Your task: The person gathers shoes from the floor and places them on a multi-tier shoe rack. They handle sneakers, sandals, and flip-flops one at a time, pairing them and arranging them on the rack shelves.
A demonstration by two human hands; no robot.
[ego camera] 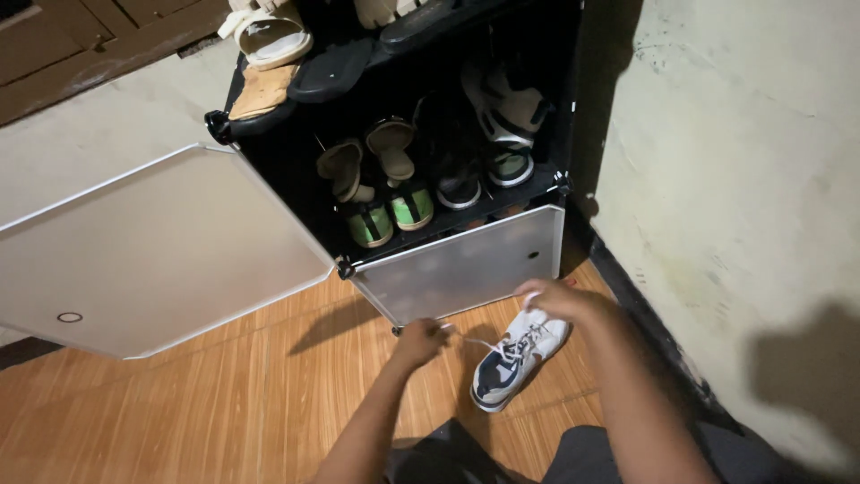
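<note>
A white sneaker [518, 357] lies on the wood floor [224, 403] before the shoe cabinet [466, 269]. The right hand [557, 300] pinches its heel; the left hand [419, 341], its grip closed, pulls a lace [473, 341].

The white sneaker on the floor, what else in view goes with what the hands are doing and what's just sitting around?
In hand:
- white sneaker on the wood floor
- its white lace, stretched out to the left hand
- right hand at the sneaker's heel end

Just lying about:
- green-soled pair in the open cabinet
- sandals on top
- open door panel
</note>
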